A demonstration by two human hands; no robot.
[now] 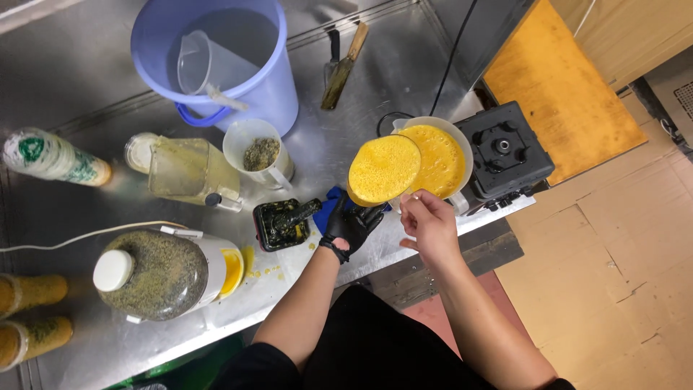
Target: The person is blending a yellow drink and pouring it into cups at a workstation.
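Two forearms are reaching out from a dark-clothed person over a steel worktop (375,79). Largest on that surface, a lilac bucket (278,79) is standing at the back with a clear measuring jug (193,61) inside it. Nearer the front, a blender jar (155,278) with a white cap is lying on its side, packed with greenish-brown grit. A black blender base (505,155) is sitting at the right edge, just beside a white jug (451,155) filled with frothy yellow liquid.

The left hand (351,224), in a black glove, is closing its grip around a cup (383,170) brimming with the same yellow foam, holding it tilted beside and partly over the white jug. The bare right hand (426,224) is pinching something thin by the jug's rim; what it is cannot be told.

Judging by how full the cup is, a steady wrist and a lip kept over the jug would be sparing the steel more spills.

Yellow drips are already spotting the worktop near the blender jar. Flattened cardboard (606,238) is covering the floor at right.
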